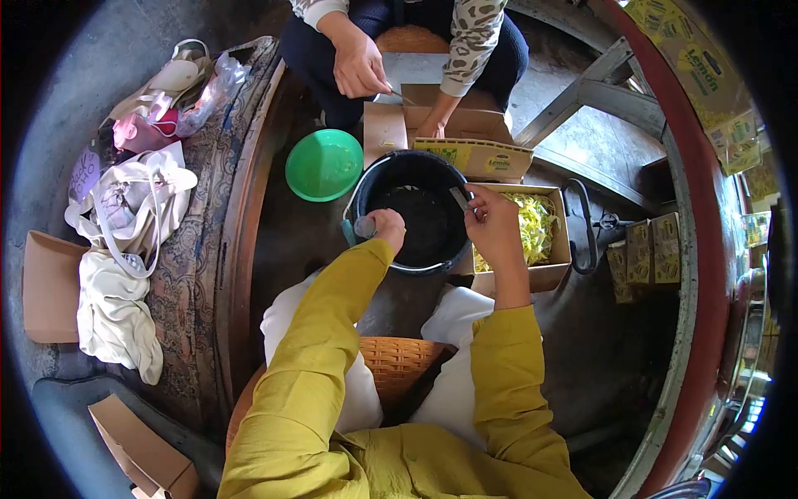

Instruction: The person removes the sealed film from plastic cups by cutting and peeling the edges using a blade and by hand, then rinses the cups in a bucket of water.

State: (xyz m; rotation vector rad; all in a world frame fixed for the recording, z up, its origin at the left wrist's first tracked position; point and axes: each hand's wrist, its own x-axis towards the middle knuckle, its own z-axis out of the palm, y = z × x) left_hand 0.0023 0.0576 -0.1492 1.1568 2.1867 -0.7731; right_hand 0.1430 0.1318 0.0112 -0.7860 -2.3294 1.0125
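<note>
Bucket (420, 237), black, stands beneath both hands: right hand (495, 223) pinches a small grey strip (459, 200) in its fingers at the right rim; left hand (387, 229), fingers curled beside a translucent piece (364, 226), grip uncertain.

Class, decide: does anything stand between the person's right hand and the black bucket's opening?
Nothing visible does. The right hand holds a small grey piece over the right side of the black bucket.

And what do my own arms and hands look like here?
Your left sleeve and right sleeve are plain, creased mustard yellow. The left one reaches near the wrist; the right one ends farther up. Your left hand and right hand are gloveless.
</note>
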